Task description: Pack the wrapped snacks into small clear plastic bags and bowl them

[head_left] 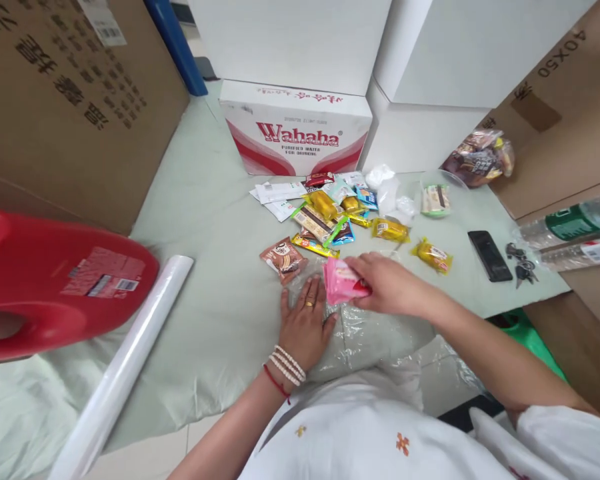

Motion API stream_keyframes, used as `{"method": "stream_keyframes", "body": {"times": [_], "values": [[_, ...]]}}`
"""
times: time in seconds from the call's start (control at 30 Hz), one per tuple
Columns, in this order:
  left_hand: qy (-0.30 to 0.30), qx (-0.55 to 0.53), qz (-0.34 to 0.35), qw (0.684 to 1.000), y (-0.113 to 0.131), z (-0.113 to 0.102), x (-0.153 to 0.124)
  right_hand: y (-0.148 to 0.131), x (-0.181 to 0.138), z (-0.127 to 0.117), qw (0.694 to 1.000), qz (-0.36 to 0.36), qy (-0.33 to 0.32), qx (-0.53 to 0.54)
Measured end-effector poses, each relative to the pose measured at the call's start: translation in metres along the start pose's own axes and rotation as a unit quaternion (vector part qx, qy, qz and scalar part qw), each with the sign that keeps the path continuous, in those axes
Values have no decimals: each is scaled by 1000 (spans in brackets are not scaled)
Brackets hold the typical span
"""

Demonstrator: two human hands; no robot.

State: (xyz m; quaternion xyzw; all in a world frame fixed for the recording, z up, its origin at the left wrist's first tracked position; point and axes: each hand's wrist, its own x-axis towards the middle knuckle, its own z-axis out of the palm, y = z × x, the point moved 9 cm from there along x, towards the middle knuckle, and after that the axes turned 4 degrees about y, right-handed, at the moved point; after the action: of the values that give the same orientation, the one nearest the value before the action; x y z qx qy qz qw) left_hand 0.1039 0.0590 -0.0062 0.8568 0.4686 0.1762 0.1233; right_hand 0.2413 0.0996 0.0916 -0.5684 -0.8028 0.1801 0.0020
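Note:
My right hand [387, 285] is closed on a pink snack packet [341, 281] and holds it just above a clear plastic bag [375, 333] spread on the pale green cloth [215, 220]. My left hand [305, 323] lies flat, fingers spread, pressing on the left part of that clear bag; it wears a ring and white bead bracelets. Beyond the hands lies a pile of small snack packets [325, 223], with a brown packet [284, 259] nearest and yellow packets [433, 255] to the right.
A Wahaha carton [295, 130] and white boxes stand behind the pile. A red plastic container [55, 287] and a roll of clear film [125, 360] lie at left. A black phone [489, 255], keys [521, 265] and water bottles [575, 223] are at right, with a brown snack bag [480, 159] behind.

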Motion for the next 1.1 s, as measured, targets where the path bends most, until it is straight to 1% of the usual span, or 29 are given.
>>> {"method": "stream_keyframes", "body": {"times": [0.03,0.07,0.13,0.2,0.27,0.4,0.47,0.5,0.57,0.63,0.67,0.73,0.8,0.87,0.93,1.0,1.07,1.1], "values": [[2,1,1,1000,-2,-1,0,1,-6,22,1000,10,-15,-13],[4,1,4,1000,-4,-3,-1,2,-10,40,999,18,-20,-26],[10,-2,16,1000,-8,-11,-4,2,-14,60,999,22,-10,-48],[13,2,31,999,-10,-20,-9,1,-16,64,998,17,7,-58],[5,16,35,999,-13,-25,-13,-3,-17,62,998,6,18,-58],[-20,40,11,999,-23,-22,-21,-11,-15,59,998,-19,12,-66],[0,45,7,999,-26,-27,-26,-10,-16,59,998,-15,0,-56],[17,41,22,999,-25,-32,-30,-8,-20,58,999,-13,0,-41],[30,6,97,995,-17,-42,-43,-3,-37,51,999,-24,22,8],[5,-55,188,981,-8,-49,-62,1,-67,45,993,-72,65,65],[-15,-79,221,972,-7,-51,-71,3,-85,45,987,-101,84,87],[-43,-98,250,962,-10,-51,-84,8,-122,59,977,-151,102,107],[-54,-98,257,960,-17,-48,-88,16,-148,85,976,-171,111,81],[-66,-114,249,960,-22,-45,-83,24,-161,105,974,-170,141,53],[-78,-154,224,959,-27,-46,-72,31,-162,111,969,-166,169,73],[-94,-206,177,958,-32,-51,-56,36,-154,103,960,-166,171,150],[-120,-251,103,955,-40,-57,-36,44,-141,83,944,-153,158,246],[-136,-267,61,952,-44,-58,-26,51,-134,73,936,-134,152,287]]}}
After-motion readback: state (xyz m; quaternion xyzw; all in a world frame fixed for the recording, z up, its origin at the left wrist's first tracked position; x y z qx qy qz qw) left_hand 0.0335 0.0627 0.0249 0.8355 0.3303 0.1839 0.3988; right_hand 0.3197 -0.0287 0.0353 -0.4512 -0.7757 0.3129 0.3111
